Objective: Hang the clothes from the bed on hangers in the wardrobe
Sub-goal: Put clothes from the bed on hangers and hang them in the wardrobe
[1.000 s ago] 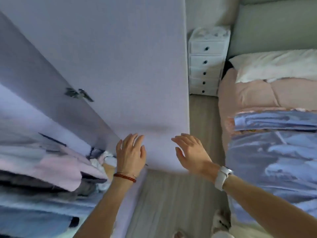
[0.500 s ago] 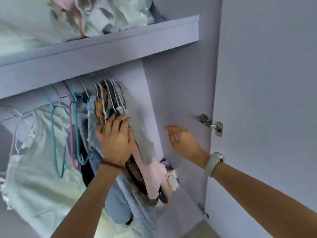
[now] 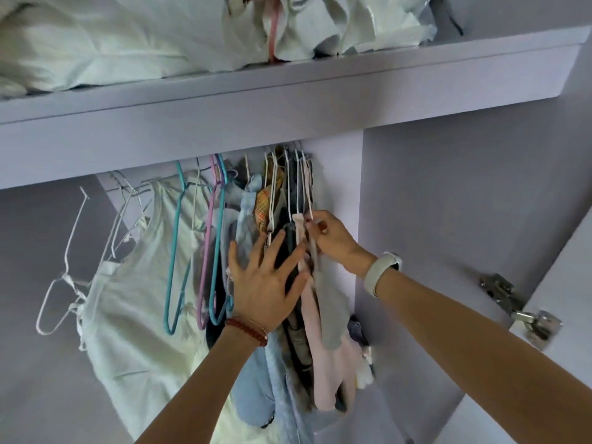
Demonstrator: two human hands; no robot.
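I look up into the lilac wardrobe (image 3: 448,193). A tight bunch of hung clothes (image 3: 320,347) fills the right end of the rail, on white wire hangers (image 3: 301,187). My left hand (image 3: 266,283) lies flat with spread fingers against the dark and blue garments, pushing them left. My right hand (image 3: 330,235) pinches the white hanger at the far right, beside a pink garment (image 3: 323,363) and a grey one (image 3: 330,302). Empty teal, purple and blue hangers (image 3: 192,251) hang left of the bunch. The bed is out of view.
A white top (image 3: 134,299) hangs at the left among loose white hangers (image 3: 64,283). The shelf (image 3: 288,100) above holds white bedding and bags (image 3: 320,24). The open wardrobe door with its metal hinge (image 3: 519,309) stands at the right.
My view has swung from the door and bed up into the wardrobe. My left hand now spreads on the hung clothes, and my right hand has reached in and pinched the rightmost hanger.
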